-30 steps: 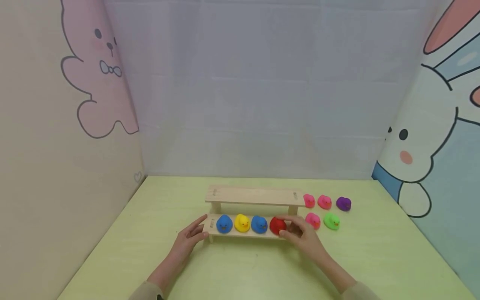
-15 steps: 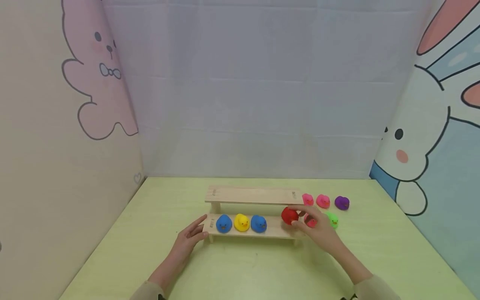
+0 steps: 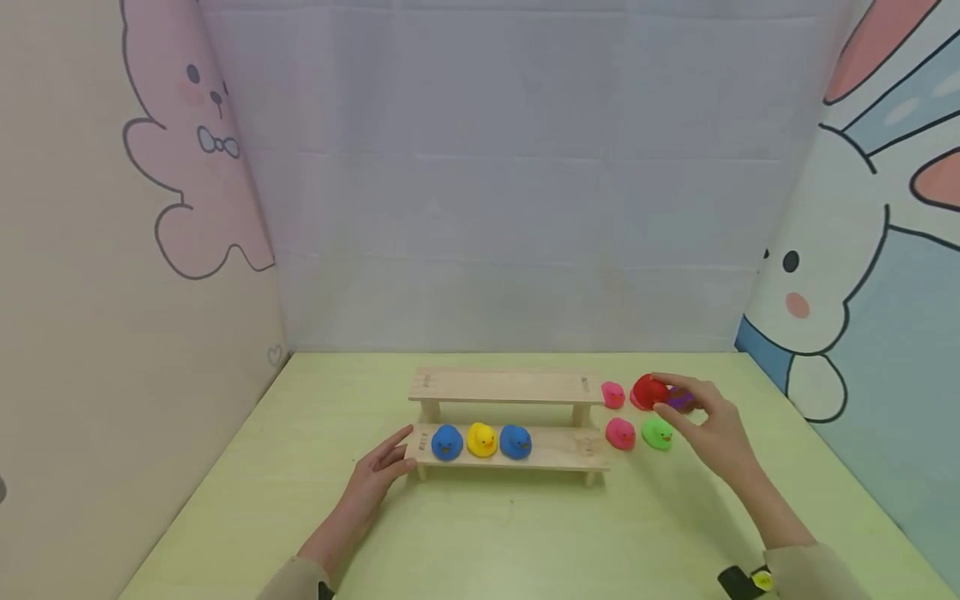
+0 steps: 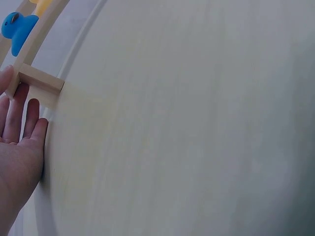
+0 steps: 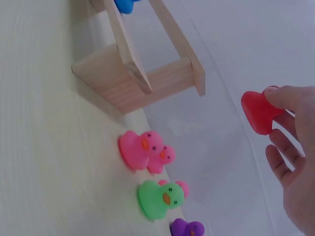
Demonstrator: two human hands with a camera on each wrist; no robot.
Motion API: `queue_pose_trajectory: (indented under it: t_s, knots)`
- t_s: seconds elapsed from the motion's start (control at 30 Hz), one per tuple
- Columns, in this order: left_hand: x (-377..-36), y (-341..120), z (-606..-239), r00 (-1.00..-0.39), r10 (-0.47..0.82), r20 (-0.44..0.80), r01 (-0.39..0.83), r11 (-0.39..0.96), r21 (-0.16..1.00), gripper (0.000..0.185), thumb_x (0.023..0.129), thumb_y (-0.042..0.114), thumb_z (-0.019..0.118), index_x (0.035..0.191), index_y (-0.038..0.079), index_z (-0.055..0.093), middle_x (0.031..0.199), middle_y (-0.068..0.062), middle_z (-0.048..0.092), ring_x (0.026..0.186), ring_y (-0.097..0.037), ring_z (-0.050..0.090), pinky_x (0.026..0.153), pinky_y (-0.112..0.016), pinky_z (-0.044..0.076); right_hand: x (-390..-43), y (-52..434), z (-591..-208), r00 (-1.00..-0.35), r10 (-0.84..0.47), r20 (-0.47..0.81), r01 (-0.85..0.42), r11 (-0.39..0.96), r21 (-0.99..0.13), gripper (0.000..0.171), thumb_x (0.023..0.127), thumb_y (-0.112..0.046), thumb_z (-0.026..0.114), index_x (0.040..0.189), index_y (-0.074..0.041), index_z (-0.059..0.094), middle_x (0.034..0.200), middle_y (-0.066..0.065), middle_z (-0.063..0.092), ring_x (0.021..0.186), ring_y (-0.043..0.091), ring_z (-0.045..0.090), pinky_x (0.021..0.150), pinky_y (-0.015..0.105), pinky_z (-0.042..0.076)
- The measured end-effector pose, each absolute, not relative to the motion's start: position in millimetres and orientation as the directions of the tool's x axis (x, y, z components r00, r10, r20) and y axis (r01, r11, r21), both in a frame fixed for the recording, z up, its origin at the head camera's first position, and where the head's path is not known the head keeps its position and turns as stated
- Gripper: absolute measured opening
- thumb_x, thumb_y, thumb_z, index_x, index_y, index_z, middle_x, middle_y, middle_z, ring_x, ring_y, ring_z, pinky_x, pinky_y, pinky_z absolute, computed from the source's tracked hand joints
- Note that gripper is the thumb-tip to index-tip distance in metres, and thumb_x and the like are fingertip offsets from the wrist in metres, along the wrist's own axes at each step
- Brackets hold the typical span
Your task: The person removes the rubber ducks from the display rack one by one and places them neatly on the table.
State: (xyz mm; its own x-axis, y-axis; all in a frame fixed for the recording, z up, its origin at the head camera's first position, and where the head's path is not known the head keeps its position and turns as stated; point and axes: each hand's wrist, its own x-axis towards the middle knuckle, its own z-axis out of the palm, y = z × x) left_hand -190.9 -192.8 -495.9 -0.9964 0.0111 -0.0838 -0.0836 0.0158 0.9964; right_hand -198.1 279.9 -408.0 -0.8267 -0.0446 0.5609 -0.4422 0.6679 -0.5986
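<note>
right hand (image 3: 708,425) pinching red duck (image 3: 648,391), hides a pink duck and most of purple duck (image 3: 681,401), left hand (image 3: 378,475) flat, fingers straight against wooden rack (image 3: 506,386) end

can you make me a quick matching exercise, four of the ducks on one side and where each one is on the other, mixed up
Things:
1. red duck
2. yellow duck
3. green duck
4. purple duck

Places:
A. on the lower shelf, between two blue ducks
B. on the table, right of a pink duck, near row
C. held in the right hand, off the table
D. on the table, partly hidden behind the right hand's fingers

Pairs: 1-C, 2-A, 3-B, 4-D
</note>
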Motion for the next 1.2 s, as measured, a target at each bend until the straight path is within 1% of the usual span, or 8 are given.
queue_pose_trajectory:
  t_s: [0.17,0.3,0.5,0.6,0.73,0.87,1.07,1.2]
  knots:
    - [-191.5,-192.7,-496.0,-0.997,0.008,-0.081,-0.08,0.02,0.997,0.057,0.083,0.019,0.07,0.136,0.024,0.05,0.122,-0.01,0.061,0.118,-0.019,0.053,0.108,-0.049,0.027,-200.6,304.6,-414.5,-0.824,0.001,0.567,-0.397,0.712,-0.579,0.044,0.086,-0.017,0.068,0.128,-0.021,0.057,0.112,0.003,0.061,0.094,0.006,0.048,0.072,0.006,0.04]
    - [-192.3,-192.3,-496.5,-0.997,0.004,-0.074,-0.074,0.025,0.997,0.057,0.084,0.019,0.069,0.137,0.023,0.05,0.122,-0.011,0.061,0.117,-0.019,0.054,0.107,-0.049,0.027,-202.8,320.9,-425.1,-0.819,0.018,0.573,-0.369,0.749,-0.551,0.043,0.086,-0.018,0.068,0.128,-0.017,0.058,0.113,0.007,0.061,0.094,0.01,0.049,0.07,0.005,0.039]
    - [-193.4,-192.2,-498.1,-0.996,-0.002,-0.087,-0.087,0.013,0.996,0.056,0.083,0.019,0.07,0.135,0.024,0.051,0.122,-0.01,0.062,0.116,-0.018,0.054,0.106,-0.047,0.028,-206.5,340.1,-445.4,-0.847,0.036,0.531,-0.316,0.769,-0.556,0.042,0.087,-0.018,0.067,0.127,-0.013,0.057,0.113,0.011,0.061,0.091,0.001,0.048,0.068,0.007,0.042]
    - [-193.3,-192.8,-498.8,-0.995,-0.004,-0.096,-0.096,0.007,0.995,0.056,0.082,0.019,0.071,0.134,0.026,0.052,0.121,-0.009,0.062,0.117,-0.018,0.053,0.107,-0.046,0.028,-208.3,346.7,-454.0,-0.871,0.046,0.488,-0.277,0.775,-0.568,0.042,0.088,-0.02,0.066,0.128,-0.012,0.056,0.114,0.014,0.061,0.093,0.009,0.05,0.067,0.005,0.041]
    - [-192.8,-193.4,-499.4,-0.996,0.003,-0.089,-0.089,0.011,0.996,0.056,0.083,0.019,0.07,0.135,0.025,0.051,0.121,-0.01,0.062,0.116,-0.019,0.054,0.107,-0.046,0.028,-210.7,353.7,-463.3,-0.903,0.043,0.427,-0.238,0.777,-0.582,0.042,0.089,-0.021,0.065,0.128,-0.009,0.055,0.116,0.019,0.059,0.096,0.03,0.053,0.065,0.004,0.04]
    - [-192.2,-193.6,-498.4,-0.997,0.013,-0.082,-0.082,0.003,0.997,0.056,0.083,0.017,0.069,0.136,0.024,0.05,0.121,-0.009,0.062,0.114,-0.017,0.055,0.106,-0.044,0.028,-212.8,358.7,-471.0,-0.926,0.027,0.376,-0.218,0.774,-0.594,0.042,0.09,-0.022,0.064,0.128,-0.008,0.055,0.12,0.021,0.057,0.098,0.034,0.054,0.065,0.006,0.041]
    - [-192.0,-193.7,-498.0,-0.997,0.021,-0.067,-0.067,0.007,0.998,0.057,0.084,0.016,0.068,0.137,0.021,0.049,0.12,-0.01,0.062,0.11,-0.014,0.057,0.103,-0.04,0.032,-213.2,363.1,-479.3,-0.933,-0.014,0.361,-0.24,0.769,-0.592,0.041,0.089,-0.022,0.065,0.127,-0.008,0.056,0.121,0.02,0.058,0.097,0.031,0.055,0.067,0.008,0.044]
    - [-191.0,-194.1,-497.3,-0.997,0.017,-0.069,-0.069,0.009,0.998,0.056,0.085,0.016,0.068,0.137,0.021,0.049,0.12,-0.01,0.062,0.109,-0.014,0.057,0.101,-0.038,0.033,-213.3,365.4,-482.4,-0.93,-0.036,0.365,-0.262,0.763,-0.591,0.039,0.088,-0.019,0.066,0.125,-0.008,0.058,0.118,0.02,0.06,0.091,0.012,0.056,0.068,0.008,0.044]
